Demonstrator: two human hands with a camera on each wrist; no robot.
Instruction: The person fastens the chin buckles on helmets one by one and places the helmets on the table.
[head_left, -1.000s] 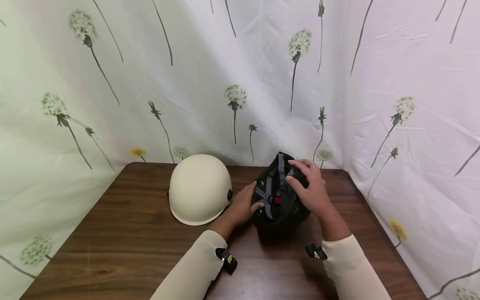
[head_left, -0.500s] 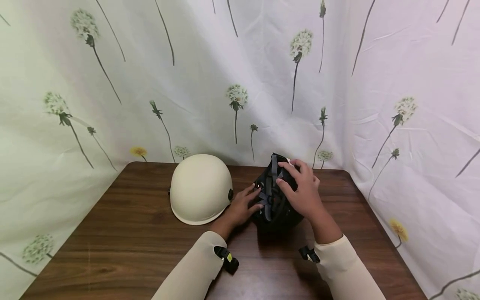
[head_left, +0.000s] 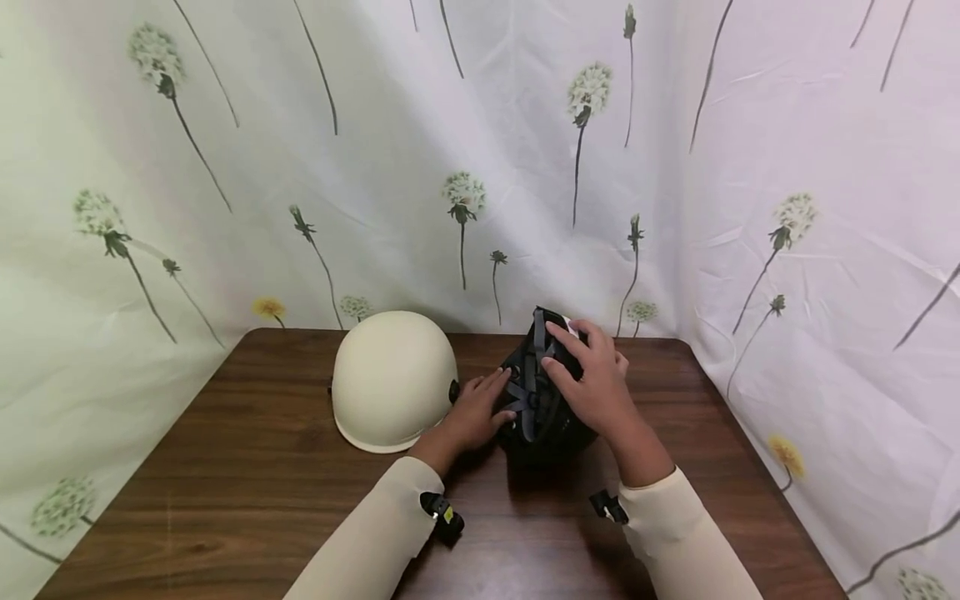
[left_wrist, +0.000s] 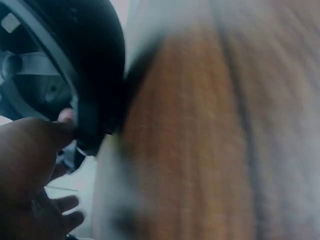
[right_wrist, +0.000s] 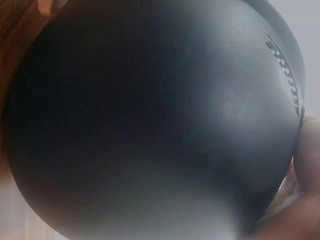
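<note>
A black helmet point(head_left: 551, 437) is tipped on its side on the table, its hollow turned left with grey straps point(head_left: 538, 329) inside. At its left rim my left hand point(head_left: 472, 414) holds on, and the left wrist view shows the thumb point(left_wrist: 66, 116) over the edge of the helmet point(left_wrist: 97, 65). My right hand point(head_left: 597, 387) grips the far right side, thumb and index finger reaching over the opening. Its other fingers are partly hidden behind the shell. In the right wrist view, the smooth shell point(right_wrist: 150, 110) fills most of the picture, with raised lettering near its right edge.
A cream helmet point(head_left: 393, 375) stands dome up, just left of my left hand. The dark wooden table point(head_left: 225, 467) ends at a flower-printed cloth point(head_left: 375, 167) behind and to the sides. Black straps with small devices point(head_left: 444, 517) sit on both wrists.
My right hand has moved a little left, turning the black helmet with it. The red buckle inside has gone out of sight. My left hand stays at the rim; the cream helmet is unmoved.
</note>
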